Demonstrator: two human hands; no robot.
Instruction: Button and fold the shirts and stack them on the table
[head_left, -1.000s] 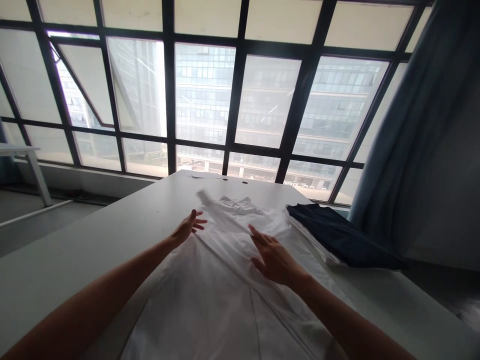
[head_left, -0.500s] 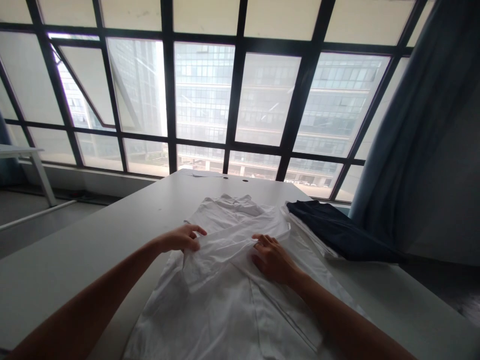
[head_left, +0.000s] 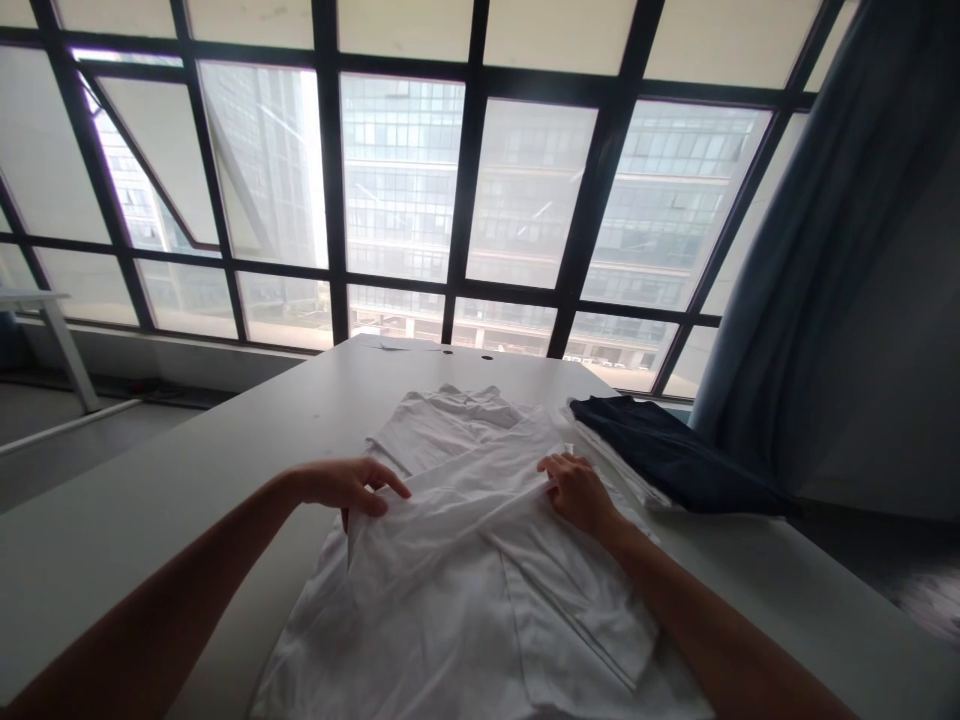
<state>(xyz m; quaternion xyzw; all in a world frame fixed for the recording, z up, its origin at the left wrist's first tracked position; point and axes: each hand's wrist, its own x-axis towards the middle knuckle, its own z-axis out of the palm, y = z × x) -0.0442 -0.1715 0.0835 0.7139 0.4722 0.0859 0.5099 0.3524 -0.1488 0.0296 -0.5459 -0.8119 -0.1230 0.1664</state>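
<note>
Inspection from my remote station, head camera. The white shirt lies flat on the pale table, collar toward the window, hem and lower front running out of frame near me. Work status as I read it: a long band of the same cloth now lies diagonally across the chest, so one fold is in place. The shirt's far shoulder area and lower body remain unfolded, with loose ripples near the collar.

Left hand is curled at the band's near end, one digit dropping below the cloth edge; a pinch is likely, but I cannot confirm it. Right hand rests with fingers bent on the band's far end; whether it grips, I cannot tell.

Material appears thin, smooth woven fabric with soft creases and stitched seams. Just right of the shirt sits a flat stack of white cloth, topped by a dark navy garment, its folds rounded and heavy.
</note>
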